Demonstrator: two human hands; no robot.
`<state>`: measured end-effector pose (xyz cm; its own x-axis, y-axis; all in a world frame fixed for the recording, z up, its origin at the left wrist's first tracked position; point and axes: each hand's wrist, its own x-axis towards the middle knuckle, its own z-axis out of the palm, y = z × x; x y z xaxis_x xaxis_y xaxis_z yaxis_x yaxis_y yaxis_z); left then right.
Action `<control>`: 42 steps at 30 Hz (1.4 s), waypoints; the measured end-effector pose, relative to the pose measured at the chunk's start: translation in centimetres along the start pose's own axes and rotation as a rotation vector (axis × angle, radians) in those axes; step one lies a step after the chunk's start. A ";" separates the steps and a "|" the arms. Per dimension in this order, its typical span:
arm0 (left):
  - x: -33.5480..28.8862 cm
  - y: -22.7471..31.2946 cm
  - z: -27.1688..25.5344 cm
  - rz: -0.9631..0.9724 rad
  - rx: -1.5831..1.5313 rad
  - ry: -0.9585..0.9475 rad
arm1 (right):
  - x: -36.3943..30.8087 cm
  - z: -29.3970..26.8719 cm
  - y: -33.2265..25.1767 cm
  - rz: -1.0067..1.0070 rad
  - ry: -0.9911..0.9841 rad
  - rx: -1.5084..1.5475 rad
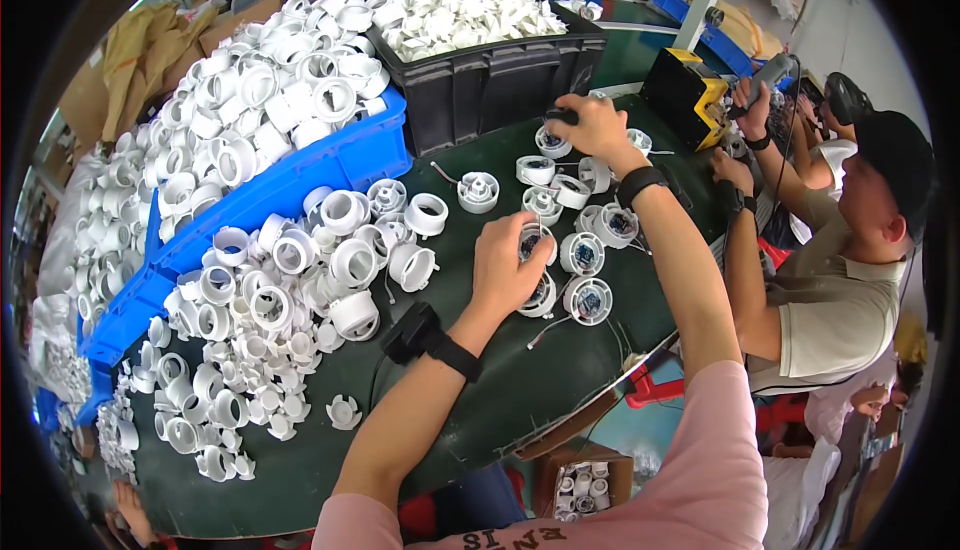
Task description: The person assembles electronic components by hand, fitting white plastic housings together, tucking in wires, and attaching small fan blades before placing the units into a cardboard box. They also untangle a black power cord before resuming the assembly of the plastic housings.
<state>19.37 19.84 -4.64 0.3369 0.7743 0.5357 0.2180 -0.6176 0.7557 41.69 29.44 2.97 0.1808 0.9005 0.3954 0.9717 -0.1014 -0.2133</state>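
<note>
My left hand (508, 265) is closed around a round white housing (534, 241) with a circuit board inside, low over the green table. Farther off and to the right, my right hand (603, 130) reaches out with its fingers bent around a small black object (563, 117), whose kind I cannot make out. Just under it sits another white housing (550, 142). Between and beside my hands stand several similar round housings, such as one with its board showing (588, 301) and one with a wire at its side (478, 192). Both my wrists carry black bands.
A blue bin (290, 185) heaped with white rings stands at the left, and a black crate (490, 90) full of white parts at the back. Loose rings (270, 305) cover the left tabletop (300, 485). A yellow-and-black box (690, 100) and a co-worker (850, 280) are at the right.
</note>
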 end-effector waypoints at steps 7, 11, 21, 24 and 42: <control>1.0 0.0 -1.0 -0.170 -0.060 0.257 | 1.6 2.7 -0.4 0.019 -0.266 -0.144; 5.9 5.9 -2.4 0.190 0.059 0.137 | 2.5 4.4 3.7 -0.015 -0.251 0.056; 21.3 -1.8 -9.7 0.326 1.052 0.095 | 2.5 4.2 2.2 -0.068 -0.244 0.351; 21.9 -0.9 -9.5 0.247 1.027 0.025 | 2.9 4.2 2.2 -0.065 -0.349 0.695; -3.5 9.5 -3.5 0.107 0.284 -0.197 | 7.5 1.6 8.3 0.294 -0.103 0.029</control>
<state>17.03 11.81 1.99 0.5358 0.6789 0.5020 0.4084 -0.7287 0.5497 50.82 35.99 2.77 0.4353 0.8728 0.2208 0.8752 -0.3527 -0.3311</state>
